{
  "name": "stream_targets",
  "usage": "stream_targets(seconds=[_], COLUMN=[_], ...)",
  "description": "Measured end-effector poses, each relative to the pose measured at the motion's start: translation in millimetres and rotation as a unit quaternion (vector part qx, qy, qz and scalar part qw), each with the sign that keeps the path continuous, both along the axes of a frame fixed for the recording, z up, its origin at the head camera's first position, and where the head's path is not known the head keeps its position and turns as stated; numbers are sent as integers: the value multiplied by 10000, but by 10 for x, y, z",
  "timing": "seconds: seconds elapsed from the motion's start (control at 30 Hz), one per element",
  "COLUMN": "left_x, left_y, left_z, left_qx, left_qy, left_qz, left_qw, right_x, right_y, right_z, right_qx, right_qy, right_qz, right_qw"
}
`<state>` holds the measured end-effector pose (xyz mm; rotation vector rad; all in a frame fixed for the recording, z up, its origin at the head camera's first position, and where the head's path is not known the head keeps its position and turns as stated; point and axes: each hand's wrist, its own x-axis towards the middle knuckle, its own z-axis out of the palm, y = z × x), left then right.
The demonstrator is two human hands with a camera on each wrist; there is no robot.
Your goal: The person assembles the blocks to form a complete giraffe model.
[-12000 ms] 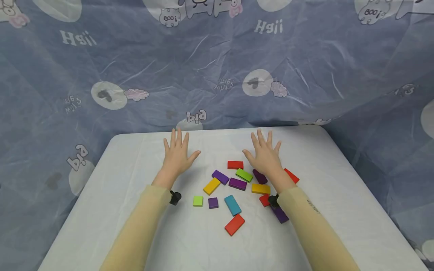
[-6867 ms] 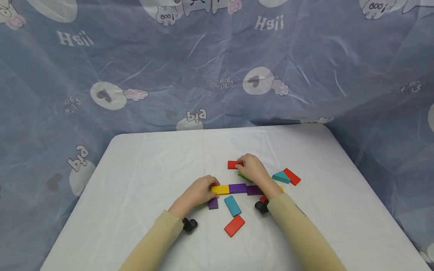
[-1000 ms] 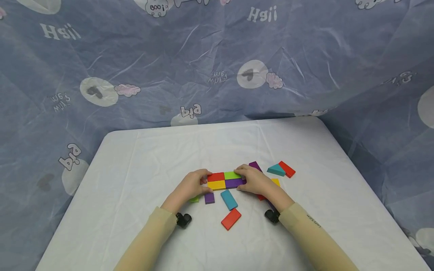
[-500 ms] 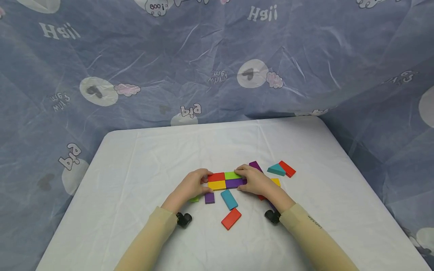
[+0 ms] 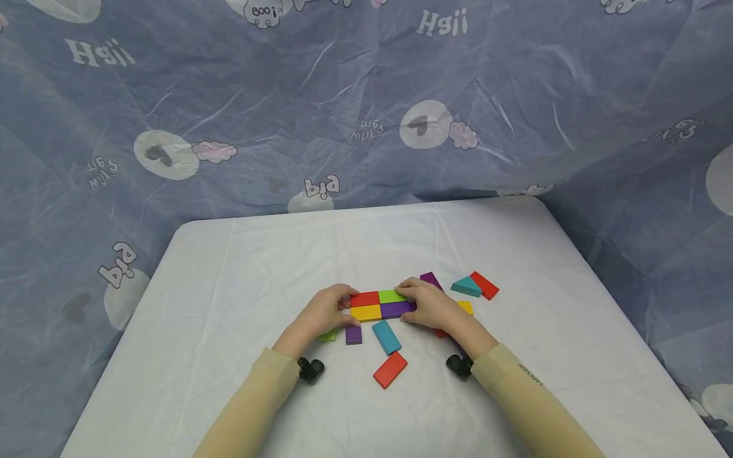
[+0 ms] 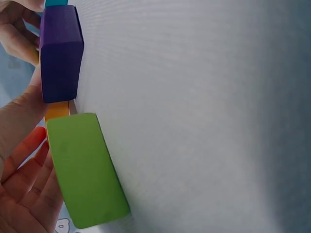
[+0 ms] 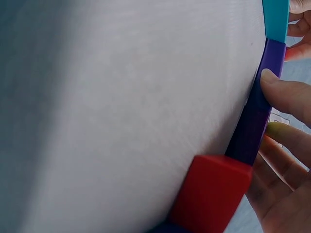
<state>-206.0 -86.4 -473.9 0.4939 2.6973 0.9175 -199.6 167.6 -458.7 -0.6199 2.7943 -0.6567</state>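
In the head view, a red block [image 5: 364, 299] and a lime green block [image 5: 392, 296] lie end to end behind a yellow block [image 5: 366, 313] and a purple block [image 5: 395, 310]. My left hand [image 5: 319, 313] pinches the left end, fingertips at the red block and thumb at the yellow one's near edge. From the right, my right hand [image 5: 433, 308] grips the green and purple blocks, thumb against the purple front side in the right wrist view. A dark purple block [image 7: 248, 138] continues the front row, partly hidden under that hand.
Nearer me lie a small purple block [image 5: 354, 335], a lime block [image 5: 329, 336], a blue block [image 5: 387, 337] and a red block [image 5: 390, 369]. Further right are a purple block [image 5: 431, 280], a teal triangle [image 5: 466, 286], another red block [image 5: 485, 285] and a yellow block [image 5: 466, 307].
First both hands were spread flat above scattered blocks. Later a front row formed and my right hand reached the red block; red and green then joined behind it. Over the last second, nothing visibly moves.
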Motion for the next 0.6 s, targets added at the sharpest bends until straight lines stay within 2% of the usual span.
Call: stream_targets(seconds=[0.33, 0.6], left_x=[6, -2], left_y=[19, 25], left_z=[19, -8], left_qx=[6, 46], left_qy=[-122, -205], left_qz=[49, 55], left_qw=[9999, 9998], right_x=[-2, -19], right_y=[16, 37], right_z=[15, 3], right_qx=[-56, -141], right_qy=[-82, -196], right_qz=[-12, -7], right_qw=[9999, 9997])
